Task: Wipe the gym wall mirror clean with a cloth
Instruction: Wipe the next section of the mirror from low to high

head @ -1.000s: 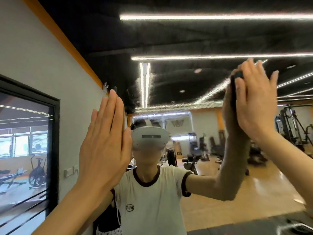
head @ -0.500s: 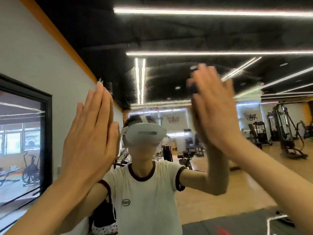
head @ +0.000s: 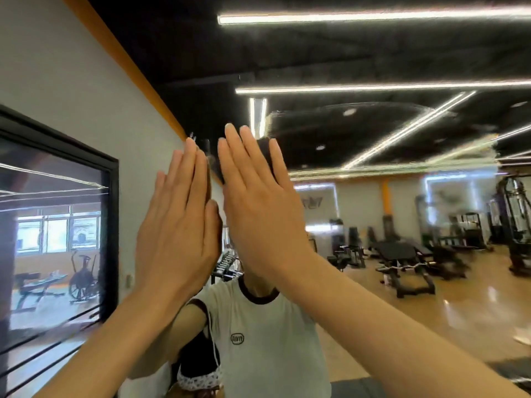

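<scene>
Mirror (head: 373,133): fills the wall ahead, from the orange-trimmed side wall on the left across to the right edge; curved wipe streaks arc over the reflected black ceiling, upper right.
Cloth (head: 263,145): dark, only a small patch shows between the fingers of the right hand, pinned flat against the glass.
Right hand (head: 258,202): raised, palm to the mirror, fingers straight and slightly fanned, pressing the cloth – not curled round it.
Left hand (head: 178,225): raised just beside the right one, flat on the glass, fingers straight and together, nothing under them that can be seen.
Change: a second ago the right hand was far out to the right, half a second ago nearer the middle – now it sits just beside the left hand and covers the reflected headset; the left hand has stayed planted on the glass.
Writing: a small round logo (head: 237,338) on the reflected white T-shirt (head: 267,340), letters too small to read; wall lettering further back is blurred.
Surroundings: black-framed window (head: 57,225) on the left wall, weight benches (head: 402,259) on the reflected wooden floor.
</scene>
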A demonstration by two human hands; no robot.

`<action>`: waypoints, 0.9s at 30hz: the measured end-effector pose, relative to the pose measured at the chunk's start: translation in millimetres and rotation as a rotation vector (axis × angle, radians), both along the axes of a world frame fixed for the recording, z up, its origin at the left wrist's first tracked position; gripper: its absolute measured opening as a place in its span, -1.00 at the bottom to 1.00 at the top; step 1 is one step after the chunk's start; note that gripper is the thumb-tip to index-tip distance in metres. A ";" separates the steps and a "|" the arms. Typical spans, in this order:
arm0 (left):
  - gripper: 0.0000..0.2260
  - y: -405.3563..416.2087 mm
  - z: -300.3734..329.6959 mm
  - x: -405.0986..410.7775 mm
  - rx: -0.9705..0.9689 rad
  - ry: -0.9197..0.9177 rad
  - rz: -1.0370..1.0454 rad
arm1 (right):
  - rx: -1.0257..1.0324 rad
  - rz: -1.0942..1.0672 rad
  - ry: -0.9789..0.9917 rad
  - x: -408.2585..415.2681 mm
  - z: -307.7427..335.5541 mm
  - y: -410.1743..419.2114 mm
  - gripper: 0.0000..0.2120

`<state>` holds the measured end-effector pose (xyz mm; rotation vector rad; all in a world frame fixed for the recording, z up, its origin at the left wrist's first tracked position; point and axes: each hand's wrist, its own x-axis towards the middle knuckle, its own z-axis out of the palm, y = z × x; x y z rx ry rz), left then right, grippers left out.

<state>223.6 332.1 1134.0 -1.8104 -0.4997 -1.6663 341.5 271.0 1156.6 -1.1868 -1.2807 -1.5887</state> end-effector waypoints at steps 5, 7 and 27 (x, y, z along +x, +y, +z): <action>-0.46 1.1 1.2 -0.6 0.002 0.009 0.011 | -0.019 -0.001 0.206 89.9 -17.6 -50.9 -0.44; -0.46 2.3 1.5 -0.5 0.000 0.005 -0.003 | 0.071 0.010 0.425 118.1 -29.0 -69.9 -0.48; -0.45 -0.3 -1.0 -0.3 -0.031 0.006 -0.049 | 0.131 0.065 0.181 -6.6 25.2 1.1 -0.52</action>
